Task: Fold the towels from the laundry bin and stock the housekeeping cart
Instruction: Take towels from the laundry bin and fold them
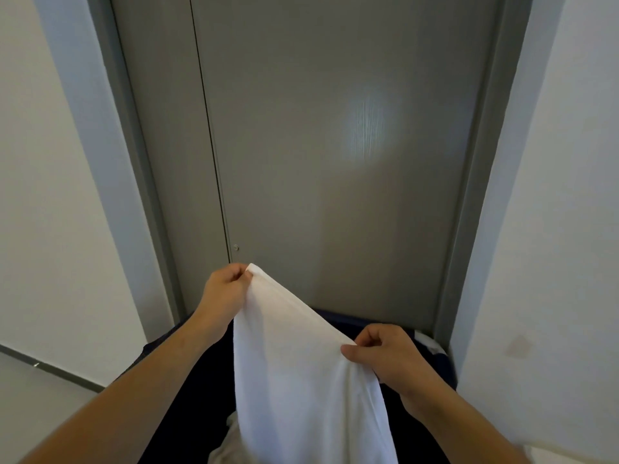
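Two hands (301, 316) pinch a white towel (301, 380) before a grey door (335, 145).

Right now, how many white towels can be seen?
2: one towel hangs between the left hand and right hand; crumpled white cloth lies below in the dark bin. More may be hidden.

A grey door (335, 145) with a faint wood grain fills the middle, set in a grey frame (134, 128). A soft patch of light (366, 128) glows on it. White walls (43, 162) stand at either side. A grey skirting strip (50, 368) runs along the left wall's foot above pale floor (40, 410).
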